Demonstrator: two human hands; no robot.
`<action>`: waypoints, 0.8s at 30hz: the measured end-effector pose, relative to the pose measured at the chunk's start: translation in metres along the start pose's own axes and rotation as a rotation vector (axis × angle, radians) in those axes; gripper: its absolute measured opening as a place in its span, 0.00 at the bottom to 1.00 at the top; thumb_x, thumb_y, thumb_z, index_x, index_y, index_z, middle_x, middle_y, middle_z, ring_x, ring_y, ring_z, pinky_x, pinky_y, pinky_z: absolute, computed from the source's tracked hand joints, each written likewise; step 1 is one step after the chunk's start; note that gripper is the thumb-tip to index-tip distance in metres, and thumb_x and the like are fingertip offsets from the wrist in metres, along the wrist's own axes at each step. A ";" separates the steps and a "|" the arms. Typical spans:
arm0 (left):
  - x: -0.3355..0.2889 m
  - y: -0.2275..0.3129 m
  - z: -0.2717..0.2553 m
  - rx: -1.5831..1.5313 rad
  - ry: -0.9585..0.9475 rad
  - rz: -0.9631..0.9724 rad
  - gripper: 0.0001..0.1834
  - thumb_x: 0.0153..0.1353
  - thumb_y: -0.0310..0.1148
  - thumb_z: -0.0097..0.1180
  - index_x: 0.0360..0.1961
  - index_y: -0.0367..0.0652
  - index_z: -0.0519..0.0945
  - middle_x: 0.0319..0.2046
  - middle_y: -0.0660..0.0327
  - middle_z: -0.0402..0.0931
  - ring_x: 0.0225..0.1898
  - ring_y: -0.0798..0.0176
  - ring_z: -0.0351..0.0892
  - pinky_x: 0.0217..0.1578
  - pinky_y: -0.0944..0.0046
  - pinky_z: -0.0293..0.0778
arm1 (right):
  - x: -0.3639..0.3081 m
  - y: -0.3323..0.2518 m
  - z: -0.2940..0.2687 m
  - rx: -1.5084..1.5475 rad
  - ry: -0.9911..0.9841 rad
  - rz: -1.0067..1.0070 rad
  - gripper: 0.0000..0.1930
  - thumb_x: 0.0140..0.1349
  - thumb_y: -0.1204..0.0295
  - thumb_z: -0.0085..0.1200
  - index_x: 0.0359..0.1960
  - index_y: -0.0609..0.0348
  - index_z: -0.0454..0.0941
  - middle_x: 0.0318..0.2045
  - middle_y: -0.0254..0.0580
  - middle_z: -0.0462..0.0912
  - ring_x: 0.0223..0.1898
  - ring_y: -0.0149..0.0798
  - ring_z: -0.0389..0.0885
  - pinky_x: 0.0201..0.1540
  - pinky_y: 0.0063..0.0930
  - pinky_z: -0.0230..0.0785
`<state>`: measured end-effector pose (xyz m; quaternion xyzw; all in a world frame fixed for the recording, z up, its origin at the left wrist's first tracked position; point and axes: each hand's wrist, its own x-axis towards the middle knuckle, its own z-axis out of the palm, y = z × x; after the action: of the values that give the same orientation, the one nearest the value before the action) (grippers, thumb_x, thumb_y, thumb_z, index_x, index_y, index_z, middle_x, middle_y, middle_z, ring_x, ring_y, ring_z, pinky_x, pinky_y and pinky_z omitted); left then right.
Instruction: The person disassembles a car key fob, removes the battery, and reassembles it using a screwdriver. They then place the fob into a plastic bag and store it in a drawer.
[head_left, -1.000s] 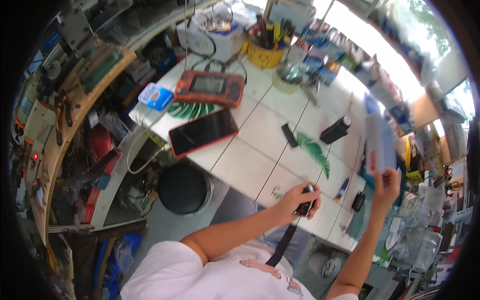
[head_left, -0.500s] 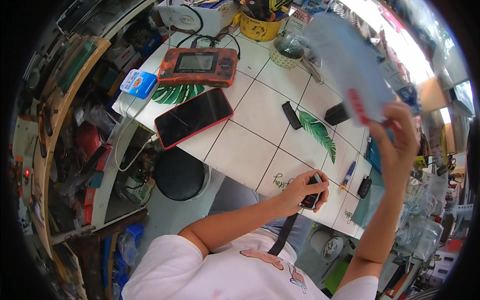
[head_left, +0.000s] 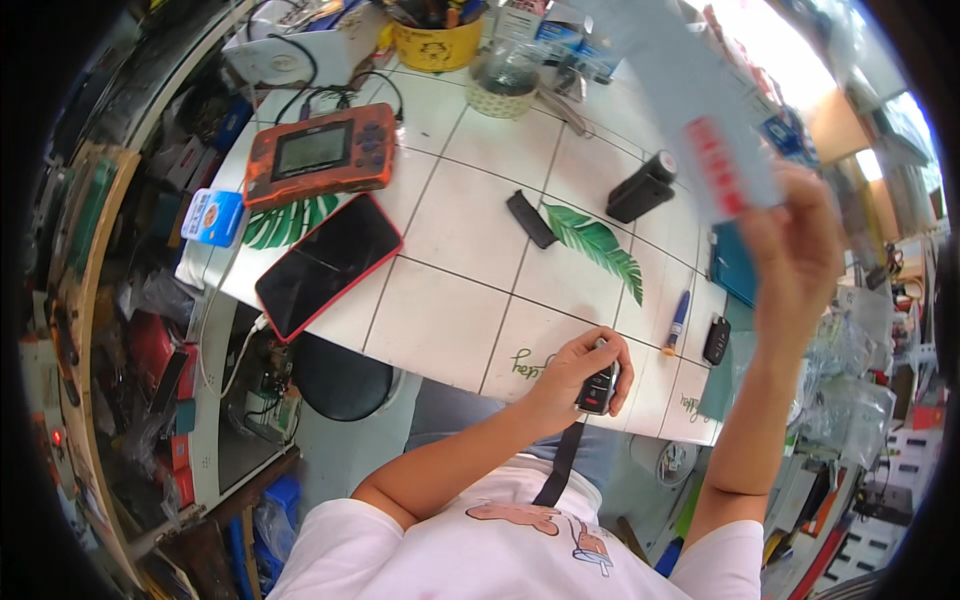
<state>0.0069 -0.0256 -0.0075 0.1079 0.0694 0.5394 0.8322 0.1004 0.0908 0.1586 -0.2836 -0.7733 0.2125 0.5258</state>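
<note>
My left hand [head_left: 572, 378] is closed around a black car key fob [head_left: 597, 388] with a silver edge and a red button, just over the table's near edge. Raised at the right, my right hand [head_left: 797, 250] pinches the lower end of a pale, translucent plastic bag [head_left: 668, 80] with red print, slightly blurred. Below it on the table lie a blue screwdriver [head_left: 677, 322] and another black key fob [head_left: 716, 341]. A black cover-like piece [head_left: 531, 219] rests by the printed leaf, and a black device [head_left: 642, 187] stands farther back.
On the white tiled table [head_left: 450, 300] are an orange handheld device [head_left: 320, 155] with a screen, a red-edged phone [head_left: 330, 265] with a cable, and a blue-white box [head_left: 213, 217]. A yellow tool bucket [head_left: 437, 45] and a patterned pot [head_left: 502, 98] stand behind. Below is a black stool [head_left: 343, 383].
My right hand and the bag stay raised, the bag shifting up and swinging. My left hand still holds the key fob, its buttons now facing up more. The view has shifted to the right.
</note>
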 end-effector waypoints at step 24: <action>0.002 0.000 0.004 0.075 0.068 -0.054 0.13 0.65 0.40 0.44 0.32 0.40 0.66 0.22 0.54 0.69 0.21 0.61 0.71 0.23 0.63 0.69 | 0.013 0.169 -0.007 -0.634 -0.067 0.188 0.16 0.48 0.61 0.62 0.32 0.61 0.77 0.29 0.43 0.79 0.29 0.40 0.79 0.32 0.29 0.70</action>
<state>0.0086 -0.0240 -0.0035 0.1189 0.1207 0.5170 0.8391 0.1397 0.2263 0.0640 -0.4961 -0.7883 0.0180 0.3635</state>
